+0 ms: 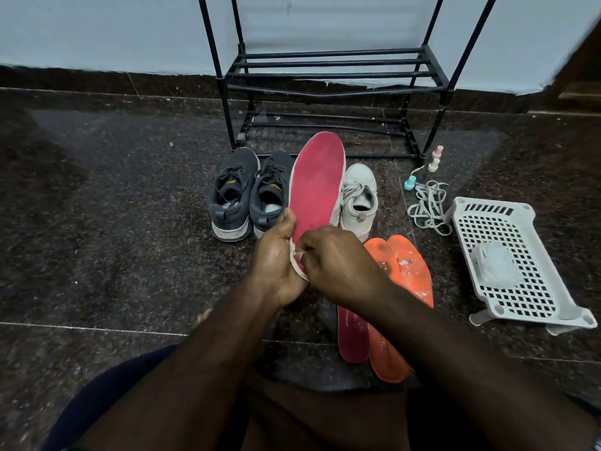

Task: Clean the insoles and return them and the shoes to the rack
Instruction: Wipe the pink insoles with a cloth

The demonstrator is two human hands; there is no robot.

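A pink insole (317,187) stands upright in front of me, toe end up. My left hand (276,258) grips its heel edge from the left, thumb on the pink face. My right hand (335,258) is curled at the heel end and pinches the insole's edge. On the floor under my right forearm lie a second pink insole (353,336) and two orange insoles (406,271) with white specks. A pair of dark grey sneakers (232,193) and one white sneaker (359,196) sit in front of the black shoe rack (328,73).
A white perforated plastic basket (507,258) lies at the right with a pale lump inside. Loose white laces (429,203) and three small pastel pegs (434,164) lie between the basket and the rack. The floor is dark speckled stone, with a pale wall behind the rack.
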